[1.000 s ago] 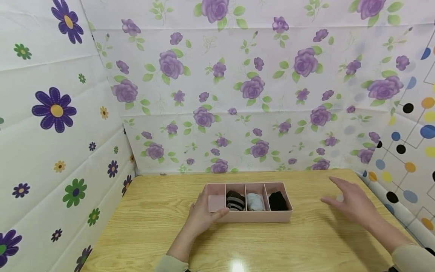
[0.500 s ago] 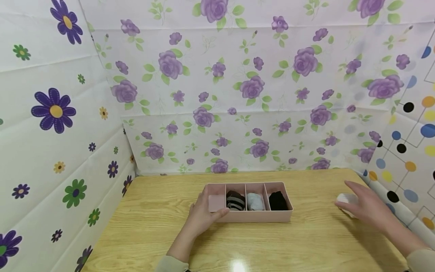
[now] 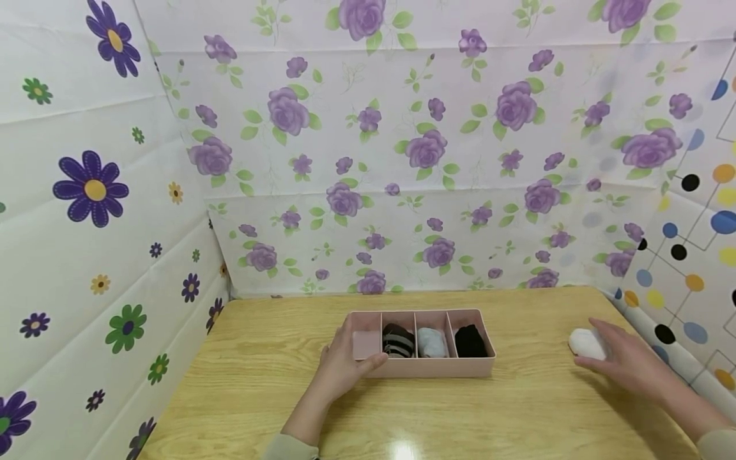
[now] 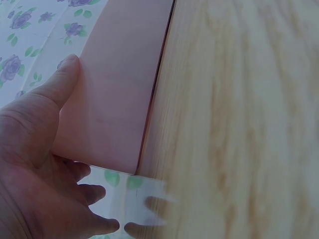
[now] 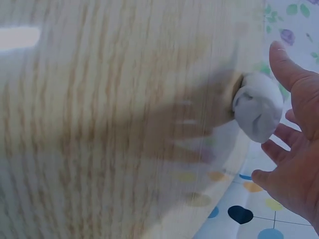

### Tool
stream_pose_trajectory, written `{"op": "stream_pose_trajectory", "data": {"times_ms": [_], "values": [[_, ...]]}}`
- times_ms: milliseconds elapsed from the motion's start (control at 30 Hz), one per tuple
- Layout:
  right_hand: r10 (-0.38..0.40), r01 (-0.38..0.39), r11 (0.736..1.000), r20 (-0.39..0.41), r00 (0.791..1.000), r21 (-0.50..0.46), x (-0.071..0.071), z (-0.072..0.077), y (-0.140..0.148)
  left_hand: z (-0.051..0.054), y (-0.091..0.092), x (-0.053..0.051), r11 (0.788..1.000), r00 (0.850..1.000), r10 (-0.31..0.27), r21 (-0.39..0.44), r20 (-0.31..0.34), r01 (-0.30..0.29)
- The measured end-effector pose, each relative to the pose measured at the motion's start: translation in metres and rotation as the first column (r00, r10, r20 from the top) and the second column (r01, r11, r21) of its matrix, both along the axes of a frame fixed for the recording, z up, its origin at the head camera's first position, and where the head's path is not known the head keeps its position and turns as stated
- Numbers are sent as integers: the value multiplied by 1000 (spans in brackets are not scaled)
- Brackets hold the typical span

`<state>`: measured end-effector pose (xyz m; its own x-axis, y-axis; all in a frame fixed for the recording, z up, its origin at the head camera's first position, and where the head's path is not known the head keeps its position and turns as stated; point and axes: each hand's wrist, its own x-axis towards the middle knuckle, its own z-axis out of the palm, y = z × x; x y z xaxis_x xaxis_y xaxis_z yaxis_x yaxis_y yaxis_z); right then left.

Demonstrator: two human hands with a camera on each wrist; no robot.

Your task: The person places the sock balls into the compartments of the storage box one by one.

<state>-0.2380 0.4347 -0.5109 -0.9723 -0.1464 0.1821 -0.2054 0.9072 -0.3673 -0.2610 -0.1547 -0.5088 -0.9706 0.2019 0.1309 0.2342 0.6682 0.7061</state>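
Note:
A pink divided storage box (image 3: pixel 428 367) stands on the table, and my left hand (image 3: pixel 340 365) holds its left end. In the left wrist view the thumb lies on the wall of the box (image 4: pixel 122 94), the other fingers past its end. Inside are a dark rolled sock with grey stripes (image 3: pixel 398 340), a pale blue-white one (image 3: pixel 432 342) and a black one (image 3: pixel 470 341); bare floor shows in the leftmost compartment. At the right, a white rolled-up sock (image 3: pixel 588 344) lies by my right hand (image 3: pixel 629 364), whose thumb and fingers are spread around it. Contact cannot be told.
The wooden table (image 3: pixel 535 409) runs up to a flowered cloth wall (image 3: pixel 402 223) behind. Cloth with daisies (image 3: pixel 126 255) hangs on the left, and dotted cloth (image 3: pixel 684 281) closes the right side near my right hand.
My right hand has moved right and slightly down to the white rolled sock, which shows more fully now. The left hand and the box have stayed in place.

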Motion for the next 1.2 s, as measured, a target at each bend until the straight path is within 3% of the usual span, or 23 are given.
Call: {"op": "stream_pose_trajectory", "data": {"times_ms": [400,667,867,1200], "values": [[15,-15,1000,30,999,1,0,-4,4,-2,-1,0,1000,1000,0,6,1,0],[-27,27,1000,-12,1000,15,0,-7,7,-3,-1,-2,1000,1000,4,10,-10,-4],[-49,48,998,33,998,29,-4,-7,9,-5,0,-4,1000,1000,9,10,-8,-9],[3,-9,998,92,996,58,-3,-4,12,-2,0,-2,1000,1000,1,18,-2,-1]]}}
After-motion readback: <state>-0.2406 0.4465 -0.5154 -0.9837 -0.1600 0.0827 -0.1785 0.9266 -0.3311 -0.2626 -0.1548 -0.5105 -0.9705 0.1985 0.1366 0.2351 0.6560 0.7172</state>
